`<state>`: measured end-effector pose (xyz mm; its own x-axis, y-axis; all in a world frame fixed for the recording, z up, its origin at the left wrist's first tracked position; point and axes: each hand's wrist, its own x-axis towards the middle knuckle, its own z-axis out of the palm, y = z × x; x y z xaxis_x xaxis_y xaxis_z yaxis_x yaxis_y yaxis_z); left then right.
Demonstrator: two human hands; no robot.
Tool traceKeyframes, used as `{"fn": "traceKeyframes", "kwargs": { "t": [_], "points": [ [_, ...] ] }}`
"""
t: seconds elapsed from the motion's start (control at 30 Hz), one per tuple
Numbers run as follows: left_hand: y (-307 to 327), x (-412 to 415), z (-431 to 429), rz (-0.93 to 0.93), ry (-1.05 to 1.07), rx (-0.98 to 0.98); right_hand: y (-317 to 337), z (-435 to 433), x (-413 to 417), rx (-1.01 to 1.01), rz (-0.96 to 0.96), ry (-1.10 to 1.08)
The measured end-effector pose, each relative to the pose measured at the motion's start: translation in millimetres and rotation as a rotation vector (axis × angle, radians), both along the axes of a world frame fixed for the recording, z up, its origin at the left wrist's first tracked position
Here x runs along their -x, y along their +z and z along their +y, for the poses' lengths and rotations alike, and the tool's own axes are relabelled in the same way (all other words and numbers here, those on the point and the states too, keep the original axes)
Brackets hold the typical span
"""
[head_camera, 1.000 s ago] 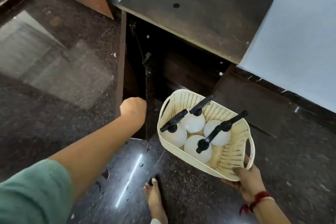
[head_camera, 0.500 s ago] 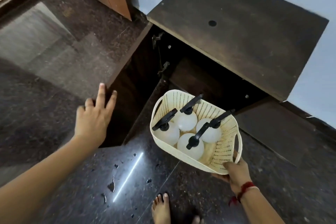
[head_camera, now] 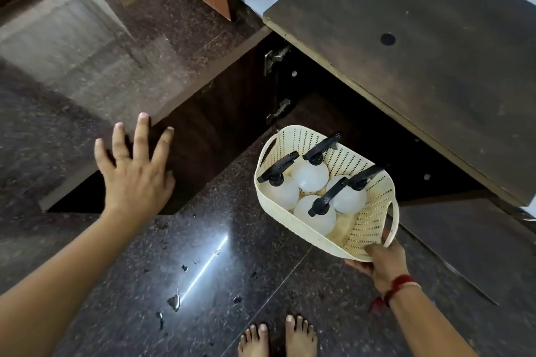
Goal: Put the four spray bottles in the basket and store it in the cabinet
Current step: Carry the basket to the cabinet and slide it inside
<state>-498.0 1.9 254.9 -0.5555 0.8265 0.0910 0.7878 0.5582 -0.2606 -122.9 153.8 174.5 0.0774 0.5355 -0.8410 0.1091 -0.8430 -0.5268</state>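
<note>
Basket (head_camera: 374, 211) is carrying four spray bottles (head_camera: 310, 175), right hand (head_camera: 383, 261) gripping its near rim before the open cabinet (head_camera: 406, 52). Left hand (head_camera: 136, 180) is hovering fingers spread over the door (head_camera: 208, 124), holding nothing.

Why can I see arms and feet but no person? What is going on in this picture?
The camera sits on the person's head and looks down, so you see what that person sees: their own two arms and their bare feet on the shiny dark floor.

The right hand holds a cream basket with lots of little holes, gripping it at its near end. Inside stand four white spray bottles with black tops, so the packing part looks finished.

The left hand is open, fingers spread, just over the cabinet door, which is swung wide open. Whether it touches the door is hard to tell.

Behind the door is the dark inside of the cabinet. The basket is not in there yet; it hangs in the air in front of the opening.
</note>
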Motion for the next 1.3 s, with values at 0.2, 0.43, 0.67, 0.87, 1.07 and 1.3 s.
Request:
{"fn": "traceKeyframes", "kwargs": {
  "t": [0.2,0.43,0.67,0.87,1.07,1.3],
  "points": [
    [-9.7,-14.5,16.7,-0.018,0.080,-0.040,-1.1,6.4,9.3,-0.008,0.013,0.009],
    [-21.0,-5.6,16.9,0.000,0.076,-0.095,-19.3,11.1,21.1,0.033,0.034,-0.040],
    [-45.1,-44.0,48.8,-0.132,-0.085,-0.229,-29.7,30.7,36.5,0.006,0.010,-0.031],
    [-98.5,-127.6,118.5,-0.687,-0.003,-0.075,-48.1,61.3,43.7,0.001,0.023,-0.012],
    [-154.3,-130.4,162.6,-0.800,0.043,-0.035,-83.2,98.6,39.2,-0.060,-0.029,-0.029],
    [-184.9,-128.9,199.6,-0.890,-0.068,-0.093,-120.5,131.6,18.7,-0.054,-0.045,-0.102]
  ]
}}
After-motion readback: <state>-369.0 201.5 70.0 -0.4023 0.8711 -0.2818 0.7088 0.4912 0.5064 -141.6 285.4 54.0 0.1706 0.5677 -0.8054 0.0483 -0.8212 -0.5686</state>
